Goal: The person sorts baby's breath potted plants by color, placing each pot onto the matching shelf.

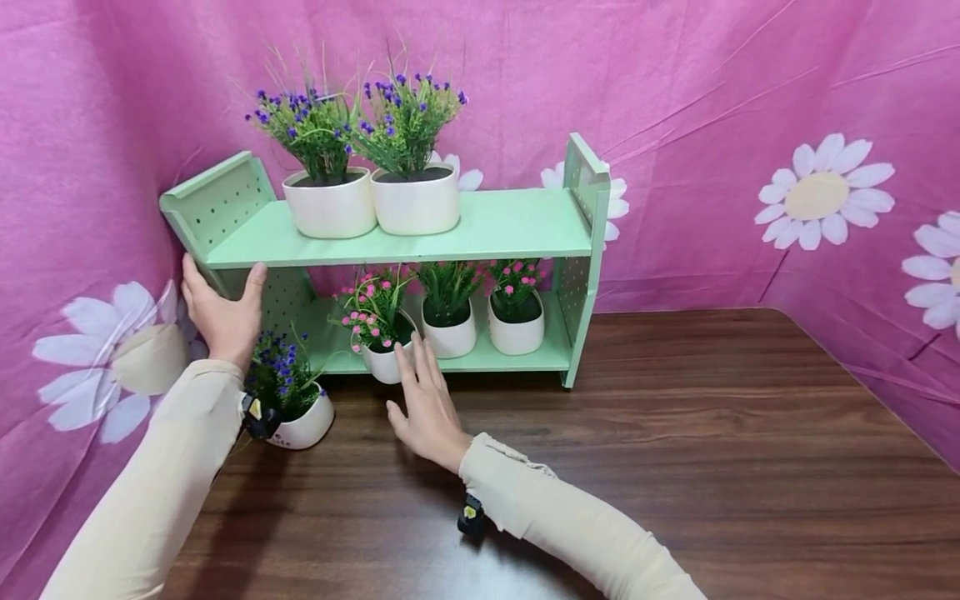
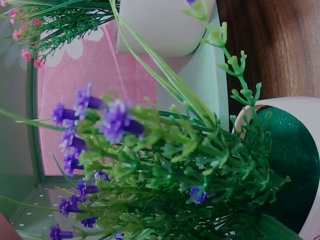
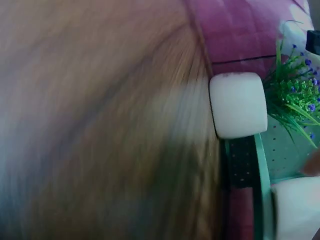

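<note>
The bit we'd worry about is the pink pot. It's on the lower deck of the shelf, at the left of that row, with its base jutting out past the near edge. A push too low or off to one side could tip it or twist it round, and if it got dragged nearer it could drop onto the table. Shoved too far right, we reckon it'd knock the middle pot.

Other risk: the purple pot stands on the table at the near left, right under the left wrist, and its stems fill the left wrist view. A careless drop of that arm would likely bend the flowers or bump the pot. And if the shelf got jolted, the two top pots could slide, since we can't see anything fixing them down.

Now the hands. The right hand is wide open, fingers straight and thumb out to the side, with the fingertips up against the pink pot's right side. It isn't grasping anything. The left hand is spread too, thumb well apart from the fingers, up at the shelf's left end panel. It looks like it's bracing there, but we can't tell how hard it presses.
</note>
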`<action>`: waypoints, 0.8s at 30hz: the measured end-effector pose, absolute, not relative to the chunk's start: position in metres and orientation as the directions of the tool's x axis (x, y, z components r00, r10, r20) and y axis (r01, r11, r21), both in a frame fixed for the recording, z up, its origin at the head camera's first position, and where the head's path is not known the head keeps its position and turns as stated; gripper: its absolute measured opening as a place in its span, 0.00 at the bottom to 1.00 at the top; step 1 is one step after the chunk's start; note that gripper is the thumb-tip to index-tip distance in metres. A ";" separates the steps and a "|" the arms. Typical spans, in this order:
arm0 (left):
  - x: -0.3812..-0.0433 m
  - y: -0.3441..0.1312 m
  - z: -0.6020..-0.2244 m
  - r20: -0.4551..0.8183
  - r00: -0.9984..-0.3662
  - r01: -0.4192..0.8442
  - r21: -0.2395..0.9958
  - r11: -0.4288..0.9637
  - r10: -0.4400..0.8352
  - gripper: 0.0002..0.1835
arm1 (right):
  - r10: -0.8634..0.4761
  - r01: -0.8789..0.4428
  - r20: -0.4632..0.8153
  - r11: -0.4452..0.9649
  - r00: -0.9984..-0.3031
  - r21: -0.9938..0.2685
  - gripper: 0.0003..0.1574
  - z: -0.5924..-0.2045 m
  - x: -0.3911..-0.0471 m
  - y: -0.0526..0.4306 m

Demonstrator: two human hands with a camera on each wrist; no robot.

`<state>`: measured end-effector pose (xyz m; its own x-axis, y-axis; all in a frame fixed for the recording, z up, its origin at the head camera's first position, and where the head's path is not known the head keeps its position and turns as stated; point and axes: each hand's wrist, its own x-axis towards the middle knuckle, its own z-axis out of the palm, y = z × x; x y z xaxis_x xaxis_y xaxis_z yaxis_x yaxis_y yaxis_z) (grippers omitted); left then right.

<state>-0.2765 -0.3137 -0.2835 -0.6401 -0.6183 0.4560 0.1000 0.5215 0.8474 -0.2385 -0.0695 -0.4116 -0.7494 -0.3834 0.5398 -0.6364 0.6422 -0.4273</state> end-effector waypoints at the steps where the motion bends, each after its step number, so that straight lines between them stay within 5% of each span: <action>1: -0.276 -0.314 -0.284 0.455 -0.640 0.099 0.848 0.521 -0.619 0.51 | -0.424 -0.643 0.520 0.672 -0.741 -0.368 0.53 -0.410 -0.239 -0.067; 7: -0.277 -0.314 -0.284 0.456 -0.640 0.098 0.846 0.523 -0.618 0.51 | -0.599 -0.672 0.384 0.735 -0.703 -0.084 0.58 -0.398 -0.250 -0.053; 15: -0.277 -0.315 -0.284 0.449 -0.643 0.088 0.848 0.523 -0.621 0.51 | -0.748 -0.762 0.332 0.637 -0.575 0.117 0.57 -0.392 -0.265 -0.048; 24: -0.277 -0.315 -0.284 0.461 -0.636 0.097 0.843 0.529 -0.618 0.51 | -0.663 -0.671 0.313 0.735 -0.680 0.098 0.54 -0.388 -0.263 -0.067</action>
